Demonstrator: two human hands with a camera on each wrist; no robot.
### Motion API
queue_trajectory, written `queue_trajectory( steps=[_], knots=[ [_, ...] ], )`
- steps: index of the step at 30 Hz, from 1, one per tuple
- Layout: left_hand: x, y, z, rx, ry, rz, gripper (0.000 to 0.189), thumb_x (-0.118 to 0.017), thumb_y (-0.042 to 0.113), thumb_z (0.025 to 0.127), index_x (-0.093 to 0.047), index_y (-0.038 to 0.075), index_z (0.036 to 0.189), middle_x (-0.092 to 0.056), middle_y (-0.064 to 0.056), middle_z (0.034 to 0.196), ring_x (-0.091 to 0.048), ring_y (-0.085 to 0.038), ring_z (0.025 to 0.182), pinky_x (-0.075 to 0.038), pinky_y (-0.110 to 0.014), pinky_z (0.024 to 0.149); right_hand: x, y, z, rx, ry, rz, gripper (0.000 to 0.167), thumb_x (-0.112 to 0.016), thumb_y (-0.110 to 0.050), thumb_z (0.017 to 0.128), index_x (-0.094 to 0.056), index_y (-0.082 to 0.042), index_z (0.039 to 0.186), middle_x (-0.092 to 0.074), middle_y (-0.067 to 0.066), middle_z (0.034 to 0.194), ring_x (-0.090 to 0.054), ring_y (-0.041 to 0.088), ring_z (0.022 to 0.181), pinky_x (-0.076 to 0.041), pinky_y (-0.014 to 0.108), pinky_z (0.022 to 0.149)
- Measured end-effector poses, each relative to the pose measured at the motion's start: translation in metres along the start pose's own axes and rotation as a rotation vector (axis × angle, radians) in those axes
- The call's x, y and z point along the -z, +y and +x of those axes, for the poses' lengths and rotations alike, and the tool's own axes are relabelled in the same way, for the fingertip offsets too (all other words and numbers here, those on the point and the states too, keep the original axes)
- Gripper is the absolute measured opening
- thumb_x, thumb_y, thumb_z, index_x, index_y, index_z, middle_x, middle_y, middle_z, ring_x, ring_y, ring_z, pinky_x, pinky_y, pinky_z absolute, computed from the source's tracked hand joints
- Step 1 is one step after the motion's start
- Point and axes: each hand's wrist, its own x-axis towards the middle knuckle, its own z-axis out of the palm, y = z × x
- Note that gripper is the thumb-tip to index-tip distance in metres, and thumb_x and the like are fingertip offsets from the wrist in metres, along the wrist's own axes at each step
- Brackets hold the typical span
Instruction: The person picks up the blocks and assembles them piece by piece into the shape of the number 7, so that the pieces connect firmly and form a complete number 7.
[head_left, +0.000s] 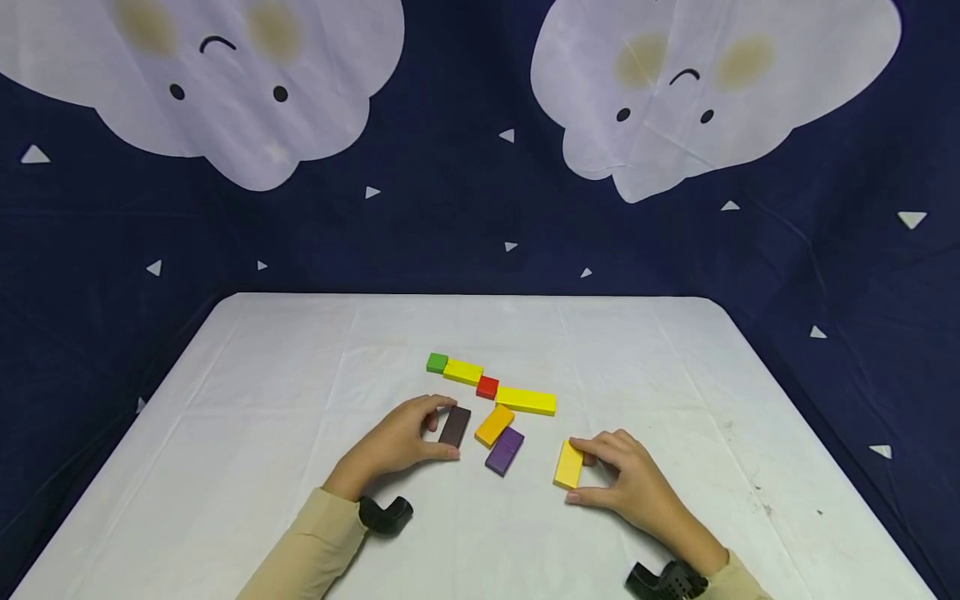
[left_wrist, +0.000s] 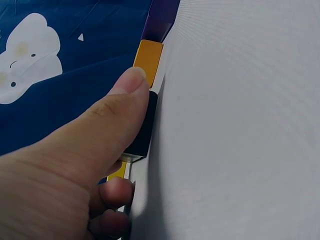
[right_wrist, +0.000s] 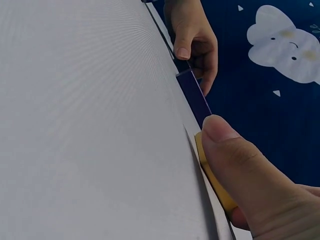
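Note:
My left hand (head_left: 401, 437) pinches a dark brown block (head_left: 454, 427) by its two ends, thumb at the near end and fingertips at the far one. To the right, my right hand (head_left: 626, 475) grips a yellow block (head_left: 567, 464) the same way, low over the table. Between the hands lie an orange block (head_left: 494, 426) and a purple block (head_left: 505, 452), slanted and close together. Behind them a slanting row runs from a small green block (head_left: 437, 362) through a yellow block (head_left: 462, 372) and a small red block (head_left: 487, 387) to a longer yellow block (head_left: 526, 401).
A white-covered table (head_left: 262, 375) spreads under everything, its far edge against a dark blue curtain (head_left: 450, 233) printed with clouds and small triangles. Black bands (head_left: 386, 516) circle both wrists below tan sleeves (head_left: 307, 550).

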Motion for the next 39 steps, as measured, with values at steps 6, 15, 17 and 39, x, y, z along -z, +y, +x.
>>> queue_trajectory(
  steps=[6,15,17,39],
  knots=[
    [0.0,0.0,0.0,0.002,0.022,-0.03,0.064,-0.088,0.037,0.074,-0.06,0.011,0.125,-0.051,0.001,0.087,-0.048,-0.012,0.081,-0.038,-0.026,0.074,-0.001,0.003,-0.001,0.029,0.029,0.024,0.064,-0.089,-0.049,0.064,-0.072,-0.021,0.119,-0.061,-0.022,0.093,-0.048,0.002,0.084,-0.04,0.019,0.074],
    [0.001,0.002,0.001,0.053,0.062,-0.11,0.064,-0.091,0.034,0.069,-0.059,0.009,0.119,-0.054,-0.002,0.09,-0.047,-0.012,0.077,-0.039,-0.024,0.069,0.0,0.004,0.0,0.045,0.032,0.044,0.061,-0.089,-0.048,0.064,-0.073,-0.022,0.117,-0.064,-0.021,0.097,-0.051,0.002,0.087,-0.04,0.016,0.077],
    [0.001,0.002,0.0,0.066,0.074,-0.123,0.065,-0.091,0.035,0.069,-0.059,0.008,0.119,-0.055,-0.002,0.089,-0.046,-0.012,0.075,-0.039,-0.024,0.066,0.0,0.004,0.0,0.051,0.032,0.046,0.061,-0.089,-0.048,0.065,-0.073,-0.021,0.117,-0.064,-0.02,0.097,-0.051,0.002,0.087,-0.041,0.016,0.077],
    [-0.009,0.044,0.043,0.054,0.086,-0.119,0.065,-0.087,0.046,0.072,-0.061,0.015,0.122,-0.058,-0.006,0.088,-0.043,-0.01,0.068,-0.035,-0.023,0.061,0.0,0.001,-0.002,0.057,0.056,0.052,0.056,-0.091,-0.042,0.064,-0.074,-0.022,0.114,-0.067,-0.02,0.1,-0.053,0.003,0.089,-0.041,0.016,0.079]
  ],
)
